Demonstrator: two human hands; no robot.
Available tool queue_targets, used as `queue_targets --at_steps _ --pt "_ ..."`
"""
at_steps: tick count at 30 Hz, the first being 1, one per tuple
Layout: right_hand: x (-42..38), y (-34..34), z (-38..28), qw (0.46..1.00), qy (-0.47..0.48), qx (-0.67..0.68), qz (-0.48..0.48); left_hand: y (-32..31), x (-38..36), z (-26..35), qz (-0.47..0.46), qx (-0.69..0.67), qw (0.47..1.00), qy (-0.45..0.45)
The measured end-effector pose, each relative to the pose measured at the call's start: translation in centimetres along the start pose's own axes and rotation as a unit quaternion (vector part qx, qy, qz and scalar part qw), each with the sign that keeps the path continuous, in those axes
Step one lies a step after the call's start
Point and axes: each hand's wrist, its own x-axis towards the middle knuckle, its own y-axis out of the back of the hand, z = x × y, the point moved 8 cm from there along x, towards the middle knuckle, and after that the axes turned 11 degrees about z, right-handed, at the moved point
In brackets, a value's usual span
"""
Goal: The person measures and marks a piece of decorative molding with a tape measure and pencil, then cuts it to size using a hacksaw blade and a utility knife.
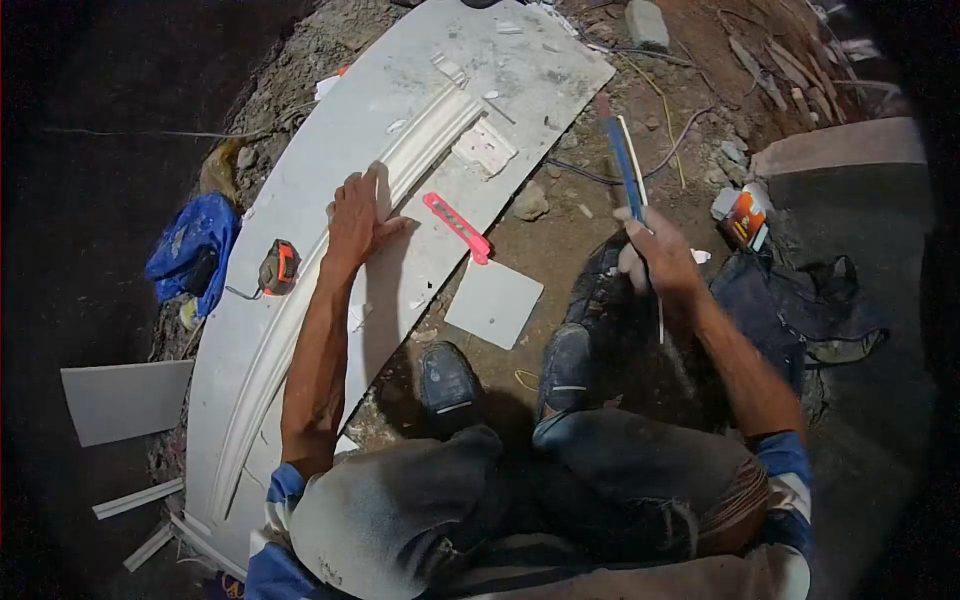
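My left hand (358, 222) lies on a long white moulding (425, 137), thumb and fingers spread across its ridged face. In my right hand (660, 250) is a narrow blue bar (622, 160) with a reddish end, gripped in closed fingers. Alongside it a thin white strip (632, 150) runs through the same grip; the exact kind of tool I cannot tell. A pink utility knife (457, 227) rests on the white board (540, 70), right of my left hand. Near the moulding's far end sits a small white moulded piece (485, 148).
A tape measure (278, 268) lies left of the moulding. Between board and feet is a white square tile (495, 304). A blue bag (195, 250) lies at left; a dark cloth (790, 310) and an orange box (744, 217) are at right. Cables cross the rubble ground.
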Motion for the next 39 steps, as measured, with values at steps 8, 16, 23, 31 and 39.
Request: queue_targets --at_steps 8,16,23,31,39 --pt "-0.3 3.5 -13.6 0.880 0.334 -0.331 0.066 -0.6 0.0 -0.4 -0.060 -0.021 0.997 0.035" --pt "8.4 -7.7 -5.3 0.884 0.307 -0.252 0.245 -1.1 2.0 1.3 -0.050 -0.028 0.998 0.023" --pt "5.4 -17.2 1.6 0.921 0.210 -0.263 0.196 -4.9 7.6 4.1 0.012 -0.054 0.997 -0.062" --pt "9.5 -18.6 3.5 0.933 0.198 -0.210 0.216 -7.3 11.3 3.8 -0.003 -0.059 0.998 0.028" --pt "10.3 -20.0 3.5 0.922 0.240 -0.198 0.229 -7.6 11.8 3.9 0.020 -0.004 1.000 0.023"
